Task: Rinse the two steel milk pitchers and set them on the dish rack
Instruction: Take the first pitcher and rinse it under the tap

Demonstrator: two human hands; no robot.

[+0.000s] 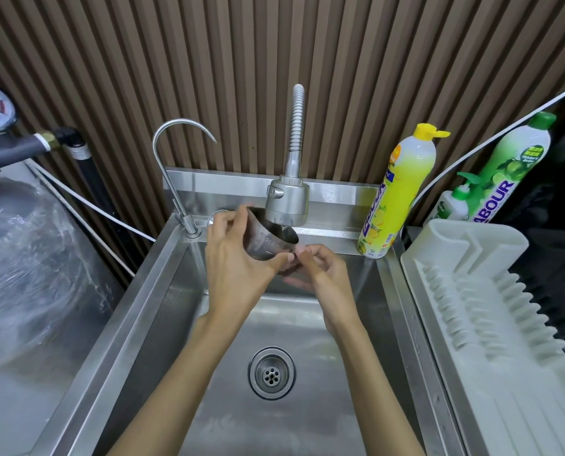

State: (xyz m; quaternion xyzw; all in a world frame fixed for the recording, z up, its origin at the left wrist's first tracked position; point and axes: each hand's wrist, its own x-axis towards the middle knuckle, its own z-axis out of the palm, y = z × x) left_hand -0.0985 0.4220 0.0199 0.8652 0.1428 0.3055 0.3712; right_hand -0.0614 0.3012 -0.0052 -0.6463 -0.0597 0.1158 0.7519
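1 steel milk pitcher (pixel 268 240) held tilted over the sink (pixel 136 311), just under the spray faucet head (pixel 287 200). Left hand (pixel 238 258) wraps its side, fingers curled on the wall and rim. Right hand (pixel 320 268) pinches its lower edge from the right. Dish rack (pixel 471 291) sits right of the sink, apart from the hands.

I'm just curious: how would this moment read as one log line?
step: rinsing | left hand: holds steel pitcher under spray faucet | right hand: at pitcher | dish rack: no pitcher
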